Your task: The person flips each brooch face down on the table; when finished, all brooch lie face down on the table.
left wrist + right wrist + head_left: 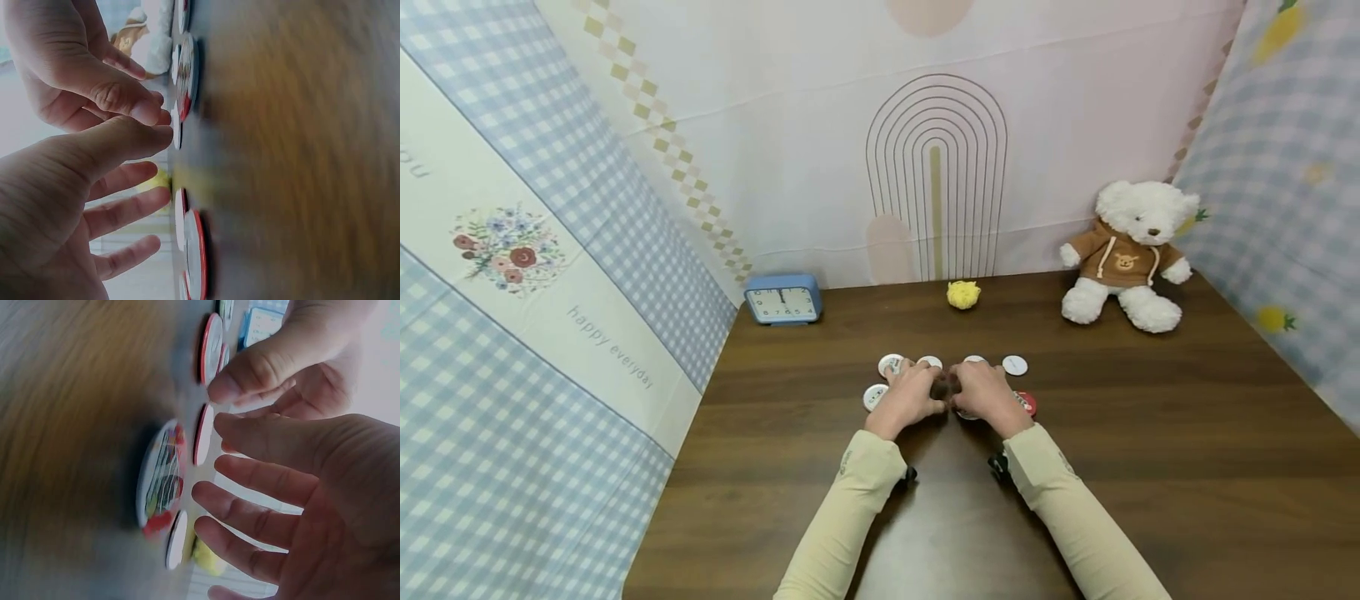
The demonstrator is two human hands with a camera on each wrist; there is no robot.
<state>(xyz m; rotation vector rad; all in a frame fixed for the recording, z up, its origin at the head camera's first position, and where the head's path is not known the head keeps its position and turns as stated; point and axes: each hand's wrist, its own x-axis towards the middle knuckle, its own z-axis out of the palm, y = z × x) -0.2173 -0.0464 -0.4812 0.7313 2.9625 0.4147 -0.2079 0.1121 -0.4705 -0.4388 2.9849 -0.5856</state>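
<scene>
Several round, flat badge-like discs lie on the wooden table around both hands. My left hand [912, 398] hovers over the left group, near a printed disc [875, 397] and a white disc [929, 362]. Beside it, my right hand [983, 390] is above the right group, by a red disc [1027, 403] partly hidden under the wrist. Farther right lies a white disc [1015, 365]. In the wrist views the thumbs come close together, fingers spread and loosely bent, holding nothing visible. A colourfully printed disc [164, 478] lies below the right fingers; a red-rimmed disc [196, 256] lies near the left fingers.
At the back left stands a blue clock [783, 300]. A small yellow crumpled-looking ball [963, 294] sits at the back middle. A white teddy bear [1123, 258] in a brown hoodie sits at the back right. Patterned cloth walls [805, 167] border the table.
</scene>
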